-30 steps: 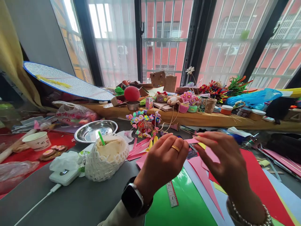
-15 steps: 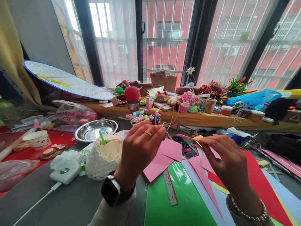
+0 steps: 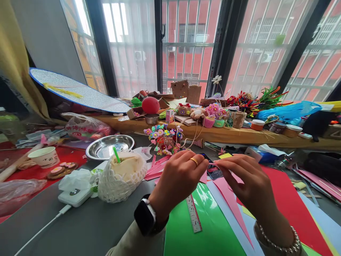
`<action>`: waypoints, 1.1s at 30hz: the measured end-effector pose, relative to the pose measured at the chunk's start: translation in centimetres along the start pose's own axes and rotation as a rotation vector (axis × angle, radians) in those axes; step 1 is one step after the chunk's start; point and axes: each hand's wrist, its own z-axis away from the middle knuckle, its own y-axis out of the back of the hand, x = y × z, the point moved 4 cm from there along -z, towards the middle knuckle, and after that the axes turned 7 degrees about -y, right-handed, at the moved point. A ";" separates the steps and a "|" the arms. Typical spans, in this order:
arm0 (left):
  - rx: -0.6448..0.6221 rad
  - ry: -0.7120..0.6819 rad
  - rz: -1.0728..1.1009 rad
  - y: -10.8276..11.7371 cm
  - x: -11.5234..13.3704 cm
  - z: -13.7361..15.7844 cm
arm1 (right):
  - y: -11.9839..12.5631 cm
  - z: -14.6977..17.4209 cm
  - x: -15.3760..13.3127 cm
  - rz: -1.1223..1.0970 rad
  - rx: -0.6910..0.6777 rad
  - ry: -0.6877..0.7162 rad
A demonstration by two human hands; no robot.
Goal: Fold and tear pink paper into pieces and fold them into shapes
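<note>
Above the table's middle, my left hand [image 3: 179, 181], with a ring and a watch, has its fingers closed near one end of a small pink paper piece [image 3: 212, 163]. Pinched at the other end by my right hand [image 3: 250, 181], the paper shows only as a thin edge; the fingers hide the rest. Below the hands lies a glossy green sheet [image 3: 207, 227] with a short ruler [image 3: 194, 215] on it. Pink paper offcuts [image 3: 231, 199] lie to the right, and pink strips [image 3: 156, 169] sit behind my left hand. A phone [image 3: 214, 172] is partly covered.
A coconut in white foam netting [image 3: 121, 177] with a green straw stands left, beside a steel plate [image 3: 93, 151] and a charger [image 3: 76, 197]. Red card [image 3: 285, 199] lies right. Crochet flowers [image 3: 162, 137] stand at the back, before a crowded wooden ledge [image 3: 223, 137].
My left hand has moved right and slightly down, meeting my right hand at the pink paper. The right hand has shifted slightly left, and the paper has tilted to show its edge.
</note>
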 end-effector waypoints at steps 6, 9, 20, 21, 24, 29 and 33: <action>0.002 0.058 -0.043 0.5 -1.4 0.4 | 0.9 0.2 2.7 0.212 0.048 -0.091; -0.014 0.071 -0.059 0.6 -1.5 0.4 | 0.8 0.1 2.7 0.196 0.059 -0.106; -0.146 0.015 0.068 -0.6 0.3 -0.1 | -1.1 0.4 -0.1 -0.049 -0.038 -0.035; -0.143 0.028 0.080 -0.4 -0.1 0.0 | -1.0 0.3 0.1 -0.041 -0.044 -0.050; -0.083 0.106 0.061 0.1 -1.6 0.5 | -0.5 0.2 0.9 -0.035 -0.032 -0.105; 0.046 0.383 0.160 -0.5 -3.7 1.1 | 0.3 0.2 1.7 -0.179 0.073 -0.383; 0.056 0.532 0.734 -2.9 -2.8 0.9 | -0.4 1.1 2.2 -0.520 0.049 -0.794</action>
